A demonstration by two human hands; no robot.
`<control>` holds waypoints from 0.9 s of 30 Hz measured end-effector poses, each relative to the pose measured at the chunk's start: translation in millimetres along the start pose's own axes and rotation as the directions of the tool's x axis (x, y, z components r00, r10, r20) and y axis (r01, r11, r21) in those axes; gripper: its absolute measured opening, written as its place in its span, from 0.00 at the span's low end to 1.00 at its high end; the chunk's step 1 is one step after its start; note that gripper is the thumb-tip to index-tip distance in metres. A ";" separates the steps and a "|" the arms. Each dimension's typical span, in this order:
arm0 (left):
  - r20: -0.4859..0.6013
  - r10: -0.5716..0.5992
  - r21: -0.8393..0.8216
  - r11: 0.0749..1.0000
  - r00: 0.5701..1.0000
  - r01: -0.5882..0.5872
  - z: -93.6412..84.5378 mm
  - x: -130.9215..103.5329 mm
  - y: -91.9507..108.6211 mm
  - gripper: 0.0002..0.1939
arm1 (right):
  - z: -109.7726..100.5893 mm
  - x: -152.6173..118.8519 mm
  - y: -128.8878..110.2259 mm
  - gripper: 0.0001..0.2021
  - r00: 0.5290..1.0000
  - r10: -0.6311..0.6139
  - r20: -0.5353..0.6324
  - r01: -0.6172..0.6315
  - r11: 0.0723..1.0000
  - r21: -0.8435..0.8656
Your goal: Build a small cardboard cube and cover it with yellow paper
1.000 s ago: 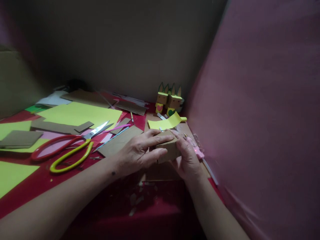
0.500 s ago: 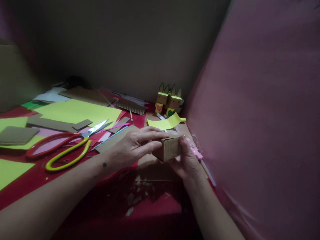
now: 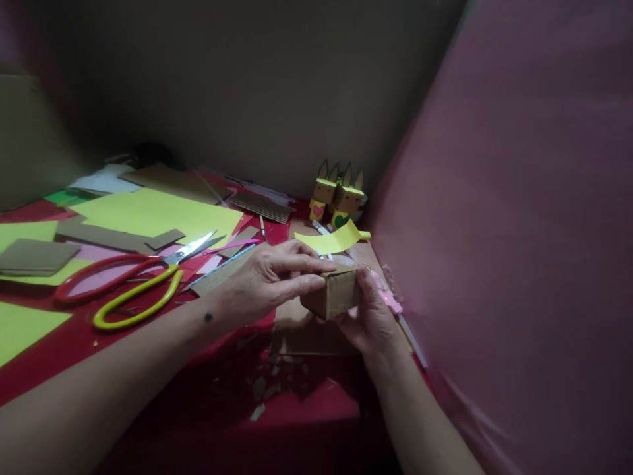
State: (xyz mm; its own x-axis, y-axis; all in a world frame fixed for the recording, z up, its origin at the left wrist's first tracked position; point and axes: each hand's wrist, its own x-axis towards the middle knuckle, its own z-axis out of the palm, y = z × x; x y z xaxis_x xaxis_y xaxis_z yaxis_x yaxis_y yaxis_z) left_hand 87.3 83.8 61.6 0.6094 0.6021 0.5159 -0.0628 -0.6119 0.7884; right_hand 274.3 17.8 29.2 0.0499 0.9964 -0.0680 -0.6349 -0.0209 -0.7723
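Note:
A small brown cardboard box is held up between both hands, over a cardboard sheet. My right hand grips it from the right and below, thumb on its right side. My left hand reaches in from the left, its fingers closed against the box's top and left edge. Just behind the box lies a curled yellow paper strip. A pink glue gun with a small red light rests to the right of my right hand.
Large scissors with red and yellow handles lie open at the left, among yellow paper and cardboard pieces. Two small cardboard figures stand at the back. Scraps litter the red cloth. A pink sheet hangs at the right.
The view has shifted slightly, so the tabletop items sit a little differently. Both hands still hold the box, with my left fingers slightly farther along its top edge.

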 end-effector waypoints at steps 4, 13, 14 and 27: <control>-0.031 -0.003 0.033 0.999 1.000 0.004 -0.9 0.5 0.7 0.11 | -2.6 0.6 0.8 0.27 0.996 -0.027 0.081 0.031 0.998 -0.049; 0.000 -0.069 -0.023 0.997 0.998 0.069 -3.6 0.6 7.7 0.11 | 1.1 -0.7 -0.8 0.25 0.995 -0.060 0.085 0.067 0.994 -0.087; -0.009 -0.074 -0.023 0.997 0.997 0.074 -3.0 0.5 8.4 0.11 | 1.9 -0.7 -0.7 0.25 0.995 -0.058 0.081 0.065 0.995 -0.082; -0.006 -0.088 0.005 0.996 0.996 0.088 -2.3 0.6 6.6 0.10 | 0.1 0.3 1.8 0.24 0.988 -0.113 0.108 0.127 0.983 -0.134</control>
State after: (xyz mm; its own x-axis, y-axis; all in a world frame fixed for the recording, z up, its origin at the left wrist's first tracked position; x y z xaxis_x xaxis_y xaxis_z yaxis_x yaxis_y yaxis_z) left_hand 85.4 81.3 67.9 0.6078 0.6564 0.4469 -0.0055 -0.5593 0.8290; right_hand 273.2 18.1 27.9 0.0379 0.9954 0.0878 -0.5146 0.0948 -0.8522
